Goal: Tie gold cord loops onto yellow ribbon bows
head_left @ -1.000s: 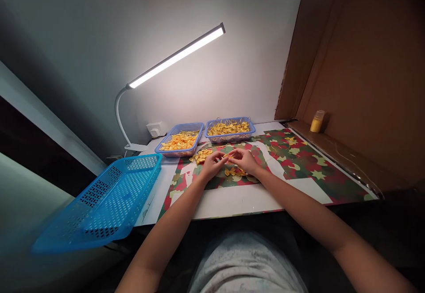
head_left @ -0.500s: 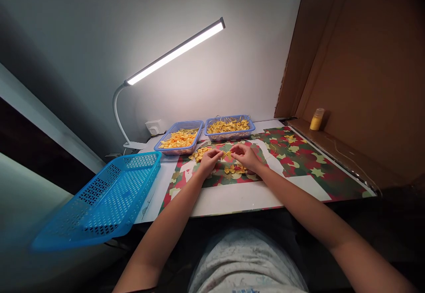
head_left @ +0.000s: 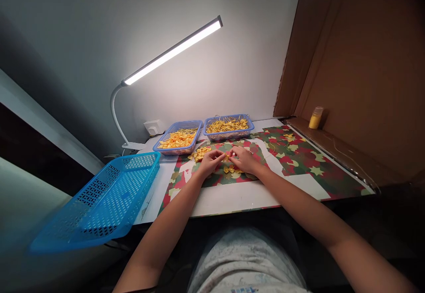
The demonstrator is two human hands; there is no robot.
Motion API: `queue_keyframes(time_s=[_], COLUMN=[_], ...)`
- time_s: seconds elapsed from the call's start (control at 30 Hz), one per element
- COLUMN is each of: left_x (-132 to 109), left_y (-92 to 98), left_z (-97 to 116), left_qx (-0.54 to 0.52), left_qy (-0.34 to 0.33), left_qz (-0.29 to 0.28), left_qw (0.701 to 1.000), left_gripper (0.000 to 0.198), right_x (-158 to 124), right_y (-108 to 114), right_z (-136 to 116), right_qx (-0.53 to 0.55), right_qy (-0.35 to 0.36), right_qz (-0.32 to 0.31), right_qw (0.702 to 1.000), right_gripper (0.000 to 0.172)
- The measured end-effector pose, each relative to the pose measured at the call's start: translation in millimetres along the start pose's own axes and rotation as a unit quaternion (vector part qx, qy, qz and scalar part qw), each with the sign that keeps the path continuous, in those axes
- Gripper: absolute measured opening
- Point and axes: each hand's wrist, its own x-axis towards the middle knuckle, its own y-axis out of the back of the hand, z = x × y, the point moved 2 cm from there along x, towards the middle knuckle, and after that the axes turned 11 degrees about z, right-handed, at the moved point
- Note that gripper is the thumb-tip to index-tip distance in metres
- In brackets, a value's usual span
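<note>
Over the camouflage-patterned table cover, my left hand (head_left: 211, 162) and my right hand (head_left: 244, 159) meet fingertip to fingertip. Both pinch a small yellow bow (head_left: 227, 156), mostly hidden by the fingers. Just below them lie several yellow bows (head_left: 229, 169) on the cover, partly under my right hand. A pile of yellow bows (head_left: 200, 153) sits behind my left hand. Farther back, one blue-violet basket (head_left: 198, 133) holds orange-yellow bows, and another basket (head_left: 229, 134) holds gold bows with thin ties.
A large blue perforated basket (head_left: 153, 169) stands at the left edge. Behind it is a lit lamp (head_left: 175, 52) beside a white box (head_left: 154, 127). At the right are a yellow-filled bottle (head_left: 315, 118), cardboard panels (head_left: 361, 76) and a few gold bows (head_left: 290, 137).
My hands have drawn closer together, and their fingers now cover more of the bow. The view has shifted slightly.
</note>
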Motion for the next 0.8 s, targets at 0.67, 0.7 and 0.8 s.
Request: queue_keyframes(time_s=[0.67, 0.7, 0.8], left_x=[-1.0, -0.8, -1.1], left_y=[0.4, -0.5, -4.1], left_z=[10.4, 10.5, 11.0], left_qx=[0.245, 0.244, 0.226], left_qy=[-0.168, -0.161, -0.135], left_qz=[-0.055, -0.054, -0.065], left_qw=[0.953, 0.955, 0.962], left_gripper=[0.013, 0.015, 0.024], right_x=[-2.7, -2.9, -3.2], right_y=[0.2, -0.1, -2.3], right_z=[-5.3, -5.1, -4.8], right_qx=[-0.026, -0.025, -0.017], right_qy=[0.003, 0.004, 0.01], right_qz=[-0.074, -0.077, -0.09], right_qw=[0.997, 0.997, 0.996], right_gripper=[0.01, 0.012, 0.019])
